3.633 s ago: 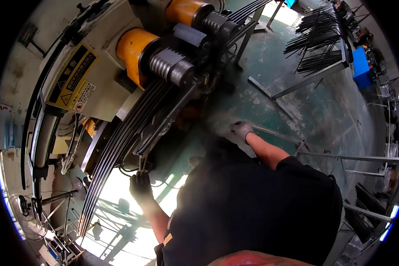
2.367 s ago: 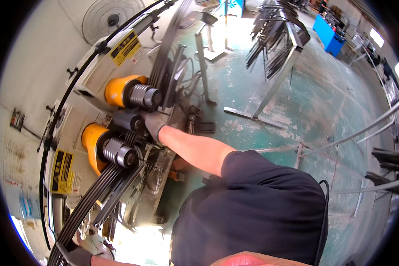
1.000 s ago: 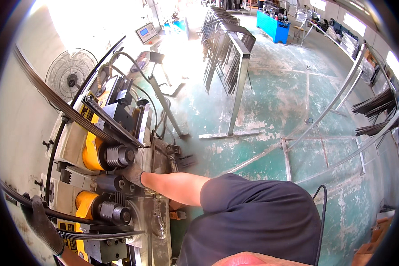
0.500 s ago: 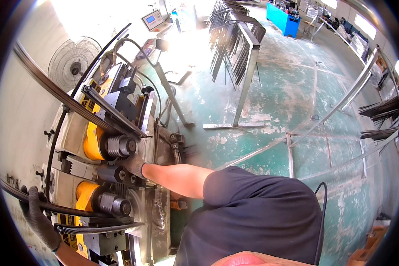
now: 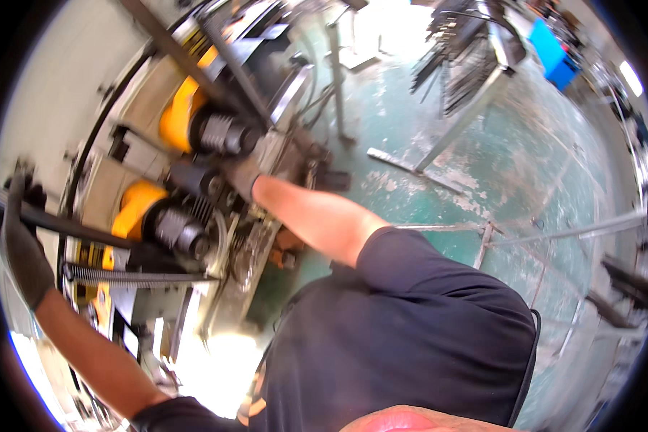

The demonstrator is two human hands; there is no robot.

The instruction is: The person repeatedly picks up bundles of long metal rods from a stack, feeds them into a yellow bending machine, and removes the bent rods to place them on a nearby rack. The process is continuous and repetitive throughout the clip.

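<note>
My left hand (image 5: 23, 248), in a dark glove, is at the far left with its fingers closed around a long dark metal bar (image 5: 86, 229). The bar runs rightward to a machine with yellow housings (image 5: 178, 119) and two ribbed metal rollers (image 5: 227, 135). My right hand (image 5: 241, 173), in a greyish glove, reaches in just below the upper roller, beside a dark block (image 5: 192, 178). Its fingers are blurred and partly hidden among the machine parts. A coiled spring (image 5: 140, 276) lies across the machine below the lower roller (image 5: 178, 230).
Another dark bar (image 5: 183, 61) slants into the machine's upper part. Across the green floor (image 5: 381, 122) stands a metal rack (image 5: 457, 126) hung with many dark rods. A blue cabinet (image 5: 554, 54) is farther back; metal rails (image 5: 576, 229) cross on the right.
The view has turned and shifted, so the machine appears tilted and the rack farther right. More of my left forearm shows. My right hand stays by the rollers.
</note>
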